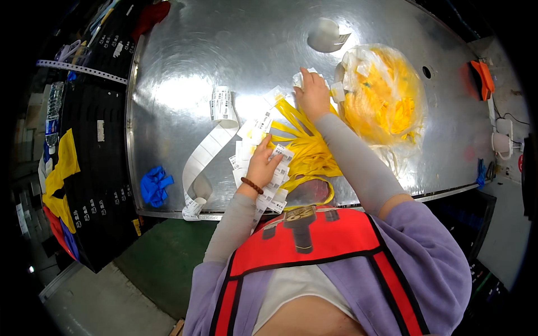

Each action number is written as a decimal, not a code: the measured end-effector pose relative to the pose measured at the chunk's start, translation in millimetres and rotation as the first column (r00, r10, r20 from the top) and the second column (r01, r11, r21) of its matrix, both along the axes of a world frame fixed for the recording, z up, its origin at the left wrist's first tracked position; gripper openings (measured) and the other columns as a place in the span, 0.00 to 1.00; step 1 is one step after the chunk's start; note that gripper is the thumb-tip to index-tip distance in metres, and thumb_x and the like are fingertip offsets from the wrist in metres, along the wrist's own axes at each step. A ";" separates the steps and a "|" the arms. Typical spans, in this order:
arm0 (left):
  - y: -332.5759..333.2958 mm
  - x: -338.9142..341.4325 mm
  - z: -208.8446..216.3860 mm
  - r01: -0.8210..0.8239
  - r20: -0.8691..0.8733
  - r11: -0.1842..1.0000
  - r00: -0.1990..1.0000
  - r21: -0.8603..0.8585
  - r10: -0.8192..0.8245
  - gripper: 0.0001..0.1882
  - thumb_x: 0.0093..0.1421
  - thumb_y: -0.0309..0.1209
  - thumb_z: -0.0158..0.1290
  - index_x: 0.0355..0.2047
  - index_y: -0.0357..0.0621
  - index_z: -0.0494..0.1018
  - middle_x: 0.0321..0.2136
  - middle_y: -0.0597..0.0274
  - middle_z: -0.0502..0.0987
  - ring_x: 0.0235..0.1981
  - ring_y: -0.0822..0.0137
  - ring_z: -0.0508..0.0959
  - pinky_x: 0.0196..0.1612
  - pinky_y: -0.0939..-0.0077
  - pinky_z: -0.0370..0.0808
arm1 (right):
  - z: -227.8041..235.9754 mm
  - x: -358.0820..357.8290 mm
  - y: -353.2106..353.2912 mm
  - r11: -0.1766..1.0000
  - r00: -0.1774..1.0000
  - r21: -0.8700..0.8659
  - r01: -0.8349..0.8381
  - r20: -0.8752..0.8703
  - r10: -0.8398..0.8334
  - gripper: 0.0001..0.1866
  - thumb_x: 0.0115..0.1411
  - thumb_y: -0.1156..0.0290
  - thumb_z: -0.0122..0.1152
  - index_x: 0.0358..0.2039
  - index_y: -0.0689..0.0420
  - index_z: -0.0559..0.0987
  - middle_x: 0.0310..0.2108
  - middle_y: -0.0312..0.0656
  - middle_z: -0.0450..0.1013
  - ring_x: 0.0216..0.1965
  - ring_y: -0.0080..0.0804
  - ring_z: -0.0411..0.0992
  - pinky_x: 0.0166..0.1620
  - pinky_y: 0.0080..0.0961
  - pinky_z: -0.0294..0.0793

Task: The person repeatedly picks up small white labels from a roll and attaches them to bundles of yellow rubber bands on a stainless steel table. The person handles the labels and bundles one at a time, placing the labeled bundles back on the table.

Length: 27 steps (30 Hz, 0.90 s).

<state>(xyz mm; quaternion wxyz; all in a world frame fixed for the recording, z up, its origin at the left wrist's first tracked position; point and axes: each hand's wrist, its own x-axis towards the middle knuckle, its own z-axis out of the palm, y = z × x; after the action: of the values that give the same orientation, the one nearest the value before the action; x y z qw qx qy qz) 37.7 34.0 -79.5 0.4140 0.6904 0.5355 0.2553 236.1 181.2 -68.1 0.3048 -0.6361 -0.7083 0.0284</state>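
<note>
My left hand [261, 167], with a brown bead bracelet at the wrist, rests on a loose pile of printed white labels [276, 193]. Its index finger and thumb are apart. Just right of it fans out a bundle of flat yellow straps [311, 154], whose far ends reach toward white tags near my left fingertips. Farther away, my right hand [314, 96] reaches over a small heap of white pieces [297, 80]; thumb and index are spread there, and the other fingers are partly hidden. Beside that hand stands a clear plastic bag [386, 95] full of yellow straps.
A label roll [223, 106] trails its strip [204, 148] toward the metal table's [185, 61] near edge. A crumpled blue item [157, 186] lies at the left corner. Another white roll [324, 36] sits at the back. Black crates [101, 145] line the left side.
</note>
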 end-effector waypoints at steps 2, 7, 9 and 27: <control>-10.0 -8.9 -0.4 -0.009 0.008 0.998 1.000 -0.065 0.009 0.15 0.57 0.32 0.54 0.41 0.35 0.75 0.60 0.47 0.61 0.58 0.51 0.64 0.58 0.68 0.62 | 1.8 8.4 -8.3 0.991 0.996 0.110 -0.072 0.066 0.065 0.11 0.53 0.67 0.58 0.37 0.54 0.77 0.35 0.40 0.71 0.38 0.39 0.69 0.39 0.38 0.67; -28.8 -26.3 3.8 -0.032 0.051 0.992 0.998 -0.126 0.038 0.14 0.56 0.32 0.54 0.38 0.31 0.74 0.58 0.45 0.63 0.57 0.48 0.65 0.57 0.66 0.63 | -5.5 -0.7 -46.3 0.949 0.915 -0.173 -0.264 0.265 0.303 0.06 0.52 0.67 0.56 0.29 0.53 0.77 0.32 0.39 0.72 0.38 0.35 0.69 0.40 0.34 0.65; -27.8 -25.9 7.8 -0.038 0.056 0.989 0.997 -0.146 0.047 0.14 0.56 0.31 0.54 0.39 0.32 0.74 0.58 0.46 0.63 0.57 0.49 0.65 0.57 0.66 0.63 | -4.7 -6.9 -46.0 0.963 0.929 -0.193 -0.188 0.284 0.239 0.06 0.52 0.67 0.55 0.27 0.54 0.77 0.31 0.39 0.73 0.37 0.35 0.70 0.39 0.34 0.65; -8.4 -15.7 110.9 -0.062 0.593 0.856 0.695 -0.513 0.406 0.11 0.62 0.26 0.51 0.43 0.33 0.72 0.37 0.62 0.78 0.35 0.78 0.75 0.39 0.83 0.72 | 49.8 22.9 -51.5 0.679 0.417 -0.449 -0.581 -0.880 -0.225 0.18 0.62 0.64 0.49 0.51 0.58 0.70 0.24 0.33 0.65 0.20 0.16 0.59 0.24 0.15 0.57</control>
<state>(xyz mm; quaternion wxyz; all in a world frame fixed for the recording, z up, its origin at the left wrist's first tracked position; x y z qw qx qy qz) 22.0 25.6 31.4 0.6936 0.3534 0.4750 0.4104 259.0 129.6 -18.3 0.3547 -0.4947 -0.4352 0.6634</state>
